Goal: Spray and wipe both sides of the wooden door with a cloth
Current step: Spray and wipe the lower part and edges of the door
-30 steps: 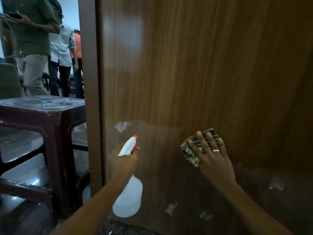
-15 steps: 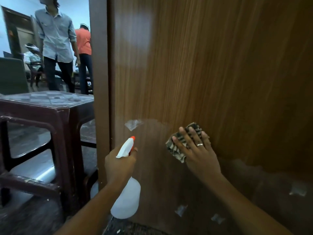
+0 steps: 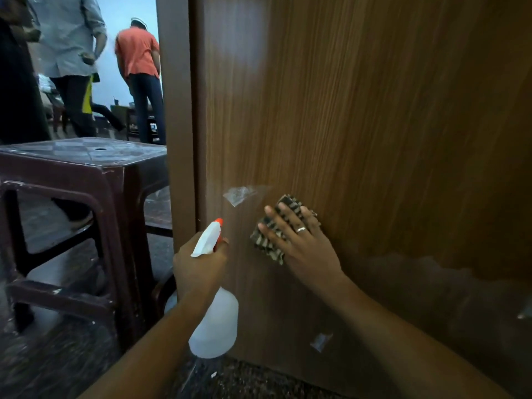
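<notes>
Wood grain runs in fine vertical lines over the wooden door (image 3: 374, 110), which stands close in front of me and fills the middle and right of my view. Its surface is warm brown and a little glossy, with a pale reflection high up. The lower part looks darker and duller, with an uneven border, and I cannot tell if this is moisture or only shadow. Small scraps of clear tape (image 3: 237, 194) stick on it, one just above and left of my right hand (image 3: 302, 243) and another low down near the speckled floor (image 3: 244, 375). My right hand lies flat on the door with fingers straight and spread, pressing the cloth (image 3: 270, 243) against the wood. The cloth is bunched, striped dark and cream, and it shows between and beside my fingers. A ring (image 3: 300, 229) sits on one finger. My left hand (image 3: 198, 266) is curled round the neck of the spray bottle (image 3: 214, 321) and holds it just left of the cloth, near the door's edge. The bottle is cloudy white with a white head and an orange nozzle tip pointing up toward the door. Left of the door stands a dark brown plastic stool (image 3: 86, 168), and behind it several people (image 3: 138, 53) stand in a brighter room.
</notes>
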`<move>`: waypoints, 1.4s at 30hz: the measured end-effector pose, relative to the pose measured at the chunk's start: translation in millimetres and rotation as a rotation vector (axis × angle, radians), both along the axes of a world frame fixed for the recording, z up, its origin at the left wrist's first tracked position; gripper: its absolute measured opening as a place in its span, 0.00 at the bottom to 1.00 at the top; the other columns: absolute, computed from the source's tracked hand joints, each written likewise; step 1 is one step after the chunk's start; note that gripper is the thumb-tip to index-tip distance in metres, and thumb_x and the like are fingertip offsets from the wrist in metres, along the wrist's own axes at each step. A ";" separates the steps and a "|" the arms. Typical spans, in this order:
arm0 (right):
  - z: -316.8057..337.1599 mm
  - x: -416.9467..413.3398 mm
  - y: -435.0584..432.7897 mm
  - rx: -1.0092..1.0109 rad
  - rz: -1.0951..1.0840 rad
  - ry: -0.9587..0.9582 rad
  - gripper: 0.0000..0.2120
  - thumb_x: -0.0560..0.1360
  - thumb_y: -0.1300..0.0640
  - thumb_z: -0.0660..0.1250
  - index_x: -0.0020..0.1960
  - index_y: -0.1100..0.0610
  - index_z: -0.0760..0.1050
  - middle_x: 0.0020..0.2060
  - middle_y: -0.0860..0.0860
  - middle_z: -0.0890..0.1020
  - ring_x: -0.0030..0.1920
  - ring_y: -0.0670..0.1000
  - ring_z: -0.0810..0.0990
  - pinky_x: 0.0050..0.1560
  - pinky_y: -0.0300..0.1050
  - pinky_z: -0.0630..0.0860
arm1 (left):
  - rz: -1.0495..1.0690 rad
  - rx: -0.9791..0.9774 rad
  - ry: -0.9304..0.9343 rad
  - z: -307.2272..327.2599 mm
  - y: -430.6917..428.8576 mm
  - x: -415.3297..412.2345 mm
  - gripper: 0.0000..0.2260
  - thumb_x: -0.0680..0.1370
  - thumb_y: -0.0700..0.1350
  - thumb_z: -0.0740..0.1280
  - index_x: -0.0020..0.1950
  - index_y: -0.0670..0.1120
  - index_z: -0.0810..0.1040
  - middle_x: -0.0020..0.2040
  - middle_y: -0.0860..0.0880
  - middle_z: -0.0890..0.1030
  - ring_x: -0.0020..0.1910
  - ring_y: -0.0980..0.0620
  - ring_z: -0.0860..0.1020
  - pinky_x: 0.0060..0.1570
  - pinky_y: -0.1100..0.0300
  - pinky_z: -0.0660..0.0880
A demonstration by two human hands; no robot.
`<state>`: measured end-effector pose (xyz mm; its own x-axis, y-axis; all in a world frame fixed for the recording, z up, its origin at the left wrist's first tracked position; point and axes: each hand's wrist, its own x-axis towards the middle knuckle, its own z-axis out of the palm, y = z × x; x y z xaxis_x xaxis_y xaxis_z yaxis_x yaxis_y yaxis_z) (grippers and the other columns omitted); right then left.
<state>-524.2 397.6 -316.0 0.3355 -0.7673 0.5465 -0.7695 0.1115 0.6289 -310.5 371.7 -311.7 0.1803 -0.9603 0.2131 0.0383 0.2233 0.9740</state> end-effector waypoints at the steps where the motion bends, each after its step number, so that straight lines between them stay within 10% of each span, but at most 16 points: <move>1: 0.9 -5.8 4.2 0.012 -0.001 0.034 0.34 0.80 0.49 0.60 0.82 0.49 0.48 0.81 0.54 0.44 0.80 0.57 0.41 0.78 0.61 0.41 | 0.005 0.003 0.005 -0.2 -1.3 2.8 0.06 0.73 0.45 0.72 0.46 0.55 0.79 0.41 0.49 0.83 0.40 0.49 0.82 0.36 0.61 0.76; 8: 40.9 58.8 -55.1 -0.221 0.013 -0.194 0.34 0.80 0.46 0.62 0.81 0.49 0.51 0.81 0.55 0.49 0.80 0.60 0.44 0.77 0.64 0.41 | 0.059 -0.030 -0.033 -0.6 2.9 16.3 0.11 0.73 0.44 0.72 0.36 0.58 0.75 0.35 0.50 0.81 0.35 0.51 0.80 0.33 0.60 0.75; 17: -21.8 65.4 -60.6 0.142 0.058 0.063 0.37 0.77 0.48 0.66 0.81 0.49 0.52 0.81 0.54 0.49 0.80 0.57 0.45 0.78 0.60 0.40 | 0.120 -0.062 -0.096 3.0 2.3 29.0 0.12 0.73 0.48 0.71 0.34 0.59 0.73 0.34 0.49 0.82 0.36 0.48 0.82 0.41 0.48 0.80; 25: 58.1 116.2 -109.3 -0.152 0.066 -0.123 0.33 0.80 0.48 0.58 0.81 0.50 0.49 0.81 0.56 0.48 0.80 0.60 0.45 0.78 0.62 0.47 | 0.124 -0.046 -0.023 5.1 3.3 38.7 0.13 0.74 0.47 0.71 0.33 0.59 0.72 0.33 0.55 0.78 0.37 0.53 0.80 0.41 0.51 0.79; 33: -105.9 76.0 -75.0 0.219 0.112 0.160 0.35 0.78 0.48 0.65 0.80 0.50 0.54 0.81 0.54 0.49 0.80 0.59 0.44 0.78 0.60 0.42 | 0.094 -0.015 -0.079 -9.6 -8.0 60.7 0.03 0.72 0.52 0.70 0.43 0.60 0.81 0.35 0.51 0.82 0.37 0.47 0.82 0.41 0.46 0.81; 42: -50.9 89.5 -91.1 -0.173 0.141 -0.153 0.29 0.81 0.54 0.56 0.81 0.48 0.53 0.80 0.54 0.56 0.80 0.58 0.52 0.78 0.61 0.51 | 0.050 -0.017 -0.072 -15.9 -6.3 38.3 0.10 0.71 0.49 0.69 0.31 0.62 0.75 0.34 0.48 0.81 0.36 0.46 0.80 0.39 0.45 0.79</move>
